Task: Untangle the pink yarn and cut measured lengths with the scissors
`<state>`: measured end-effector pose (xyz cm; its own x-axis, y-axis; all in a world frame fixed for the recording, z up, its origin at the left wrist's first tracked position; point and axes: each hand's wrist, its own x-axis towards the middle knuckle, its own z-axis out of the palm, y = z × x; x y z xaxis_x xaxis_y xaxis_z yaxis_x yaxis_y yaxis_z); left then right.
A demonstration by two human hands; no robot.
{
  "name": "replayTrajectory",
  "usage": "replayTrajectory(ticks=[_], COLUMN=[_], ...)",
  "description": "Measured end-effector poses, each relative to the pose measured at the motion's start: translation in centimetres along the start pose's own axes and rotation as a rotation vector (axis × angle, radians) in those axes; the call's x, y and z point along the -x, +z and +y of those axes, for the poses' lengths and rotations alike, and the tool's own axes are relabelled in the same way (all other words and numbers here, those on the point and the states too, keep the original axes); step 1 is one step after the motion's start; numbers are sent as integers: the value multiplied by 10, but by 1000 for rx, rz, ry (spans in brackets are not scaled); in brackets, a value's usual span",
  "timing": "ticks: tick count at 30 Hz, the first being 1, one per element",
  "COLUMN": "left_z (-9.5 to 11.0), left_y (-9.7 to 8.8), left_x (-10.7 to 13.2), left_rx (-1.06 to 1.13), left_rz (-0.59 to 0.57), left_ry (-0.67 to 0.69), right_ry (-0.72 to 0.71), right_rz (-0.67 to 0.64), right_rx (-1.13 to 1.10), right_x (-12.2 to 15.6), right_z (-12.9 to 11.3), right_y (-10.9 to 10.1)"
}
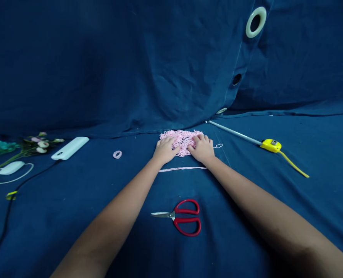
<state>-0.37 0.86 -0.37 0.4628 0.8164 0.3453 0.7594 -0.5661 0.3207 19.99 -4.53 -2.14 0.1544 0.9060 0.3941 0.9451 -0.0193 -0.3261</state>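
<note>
Both my hands rest on a pink crocheted yarn piece (182,139) lying on the dark blue cloth (102,216). My left hand (164,150) grips its left edge with curled fingers. My right hand (202,148) grips its right edge, fingers curled as well. A strand of pink yarn (183,168) runs across the cloth just below my wrists, and a short loose end (218,146) trails to the right of the piece.
Red-handled scissors (183,217) lie between my forearms. A yellow tape measure (271,145) and a long grey needle (235,133) lie to the right. On the left are a small pink yarn ring (117,154), a white power bank (70,148), artificial flowers (29,146) and a black cable (6,216).
</note>
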Motion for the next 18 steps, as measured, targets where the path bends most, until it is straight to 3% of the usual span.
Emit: replayTrajectory(ticks=[2,7,13,18], left_z=[-1,5,11,4], left_y=[2,-4,-12,-4], left_x=[-1,2,8,2], left_rx=[-39,-26,48,24], left_rz=[-39,5,251,34], left_ry=[14,92,31,101], right_ry=[-29,-140,-185,-151], right_rz=[-1,19,258,63], right_rx=[5,-38,-106,-63], right_x=[-1,-1,3,1], right_z=[1,-1,-8,-3], right_y=[1,-5,-19,-9])
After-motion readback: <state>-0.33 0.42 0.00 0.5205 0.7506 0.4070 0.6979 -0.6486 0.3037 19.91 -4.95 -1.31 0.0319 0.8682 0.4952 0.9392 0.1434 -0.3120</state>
